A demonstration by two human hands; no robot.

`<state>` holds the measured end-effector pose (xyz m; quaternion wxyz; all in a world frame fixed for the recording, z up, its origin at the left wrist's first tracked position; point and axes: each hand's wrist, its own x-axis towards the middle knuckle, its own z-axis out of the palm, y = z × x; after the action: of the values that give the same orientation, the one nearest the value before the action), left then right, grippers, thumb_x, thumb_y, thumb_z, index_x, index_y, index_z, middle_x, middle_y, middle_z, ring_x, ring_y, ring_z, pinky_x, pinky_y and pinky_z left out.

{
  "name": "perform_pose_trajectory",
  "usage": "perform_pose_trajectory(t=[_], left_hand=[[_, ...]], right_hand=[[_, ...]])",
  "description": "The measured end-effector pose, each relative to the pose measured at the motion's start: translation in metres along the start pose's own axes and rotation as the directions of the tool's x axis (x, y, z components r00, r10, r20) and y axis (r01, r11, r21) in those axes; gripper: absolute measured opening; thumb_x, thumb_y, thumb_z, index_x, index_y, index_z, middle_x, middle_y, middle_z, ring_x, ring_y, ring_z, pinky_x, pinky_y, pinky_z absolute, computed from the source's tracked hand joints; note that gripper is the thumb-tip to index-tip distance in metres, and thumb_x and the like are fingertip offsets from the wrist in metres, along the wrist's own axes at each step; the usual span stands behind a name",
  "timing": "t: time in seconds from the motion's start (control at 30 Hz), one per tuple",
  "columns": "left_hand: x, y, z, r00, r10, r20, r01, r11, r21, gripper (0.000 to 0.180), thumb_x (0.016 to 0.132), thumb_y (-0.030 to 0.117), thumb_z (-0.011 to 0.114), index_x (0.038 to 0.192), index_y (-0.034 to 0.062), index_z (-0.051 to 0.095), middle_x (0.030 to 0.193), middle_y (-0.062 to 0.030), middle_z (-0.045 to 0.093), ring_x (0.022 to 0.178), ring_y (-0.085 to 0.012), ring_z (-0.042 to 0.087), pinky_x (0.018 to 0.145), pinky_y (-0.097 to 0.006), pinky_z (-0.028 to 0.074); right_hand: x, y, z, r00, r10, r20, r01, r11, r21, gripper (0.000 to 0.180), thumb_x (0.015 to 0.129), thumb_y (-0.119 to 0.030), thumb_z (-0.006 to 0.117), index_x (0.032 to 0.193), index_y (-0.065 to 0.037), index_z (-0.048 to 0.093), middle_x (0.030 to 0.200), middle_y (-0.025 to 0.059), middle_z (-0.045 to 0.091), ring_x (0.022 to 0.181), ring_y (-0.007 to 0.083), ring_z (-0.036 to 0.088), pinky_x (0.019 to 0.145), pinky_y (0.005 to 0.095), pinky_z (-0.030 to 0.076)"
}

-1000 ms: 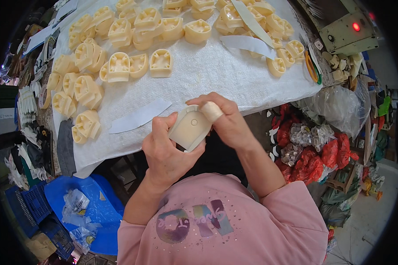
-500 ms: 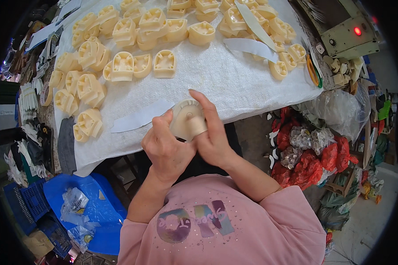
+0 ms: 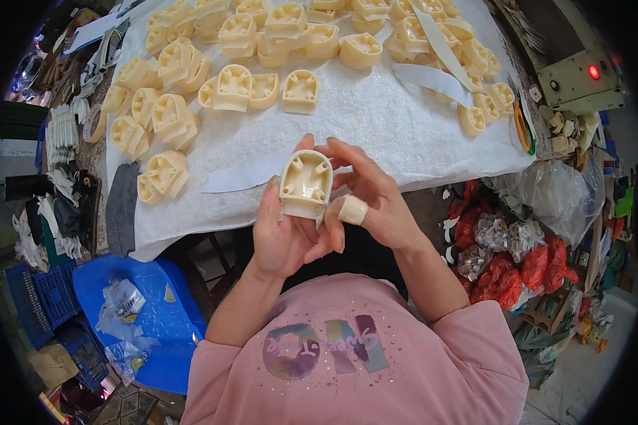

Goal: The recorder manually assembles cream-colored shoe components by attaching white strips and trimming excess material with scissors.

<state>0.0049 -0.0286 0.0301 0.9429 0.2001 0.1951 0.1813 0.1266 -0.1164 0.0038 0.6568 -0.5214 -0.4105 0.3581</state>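
Both hands meet just in front of the chest: the left hand cups a cream plastic housing from below, fingers curled around its base, and the right hand, a taped finger beside the part, pinches its upper rim. Half a second ago the piece showed its rounded side; now it is turned so the ribbed hollow faces up, open to inspection. Beyond it, the white cloth carries many identical housings and loose white strips.
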Motion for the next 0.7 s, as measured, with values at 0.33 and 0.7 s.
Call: perform_pose_trajectory(t=[0.33, 0.7], left_hand=[[-0.004, -0.012, -0.006, 0.992, -0.075, 0.098, 0.069, 0.996, 0.058, 0.063, 0.095, 0.054, 0.009, 0.114, 0.0063, 0.045, 0.065, -0.0097, 0.053, 0.040, -0.0118, 0.035, 0.040, -0.024, 0.031], [-0.008, -0.003, -0.004, 0.998, -0.050, 0.034, 0.047, 0.996, 0.078, 0.071, 0.093, 0.061, 0.010, 0.118, 0.0052, 0.045, 0.081, -0.0099, 0.059, 0.046, -0.0100, 0.043, 0.038, -0.022, 0.032]], right_hand=[[0.003, 0.003, 0.011, 0.996, 0.084, -0.026, -0.079, 0.987, 0.139, 0.050, 0.081, -0.012, 0.061, 0.128, -0.003, 0.048, 0.109, 0.0072, 0.047, 0.100, 0.0164, 0.050, 0.088, 0.0293, 0.042], [0.011, -0.016, -0.012, 0.988, -0.055, 0.141, 0.079, 0.983, -0.163, 0.049, 0.074, -0.014, 0.070, 0.121, -0.009, 0.057, 0.113, 0.0117, 0.057, 0.096, 0.0200, 0.058, 0.078, 0.0296, 0.049]])
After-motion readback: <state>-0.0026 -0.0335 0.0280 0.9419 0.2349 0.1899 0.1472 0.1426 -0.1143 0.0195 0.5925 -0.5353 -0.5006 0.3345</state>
